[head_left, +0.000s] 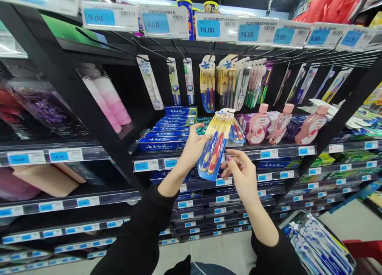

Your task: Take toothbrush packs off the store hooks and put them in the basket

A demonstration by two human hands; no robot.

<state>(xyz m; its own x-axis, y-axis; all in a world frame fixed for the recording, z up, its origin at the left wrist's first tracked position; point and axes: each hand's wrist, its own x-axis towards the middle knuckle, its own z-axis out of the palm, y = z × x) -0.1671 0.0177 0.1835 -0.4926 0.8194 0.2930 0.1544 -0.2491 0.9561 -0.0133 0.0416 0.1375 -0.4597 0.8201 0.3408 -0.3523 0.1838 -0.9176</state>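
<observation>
My left hand (193, 147) grips a yellow-and-blue twin pack of toothbrushes (215, 144) by its left edge, holding it up in front of the shelf. My right hand (241, 172) touches the pack's lower right corner, its fingers curled round the edge. More packs of the same kind (208, 82) hang from hooks above, beside other hanging toothbrush packs (250, 82). Blue toothpaste boxes (170, 131) are stacked on the shelf behind my left hand. Both sleeves are black.
Pink mouthwash bottles (259, 124) stand on the shelf to the right. Price tags (208, 27) line the shelf edges. A basket of blue-and-white packs (318, 243) sits low on the right by a red bin (364, 251). Pink bottles (108, 100) hang at the left.
</observation>
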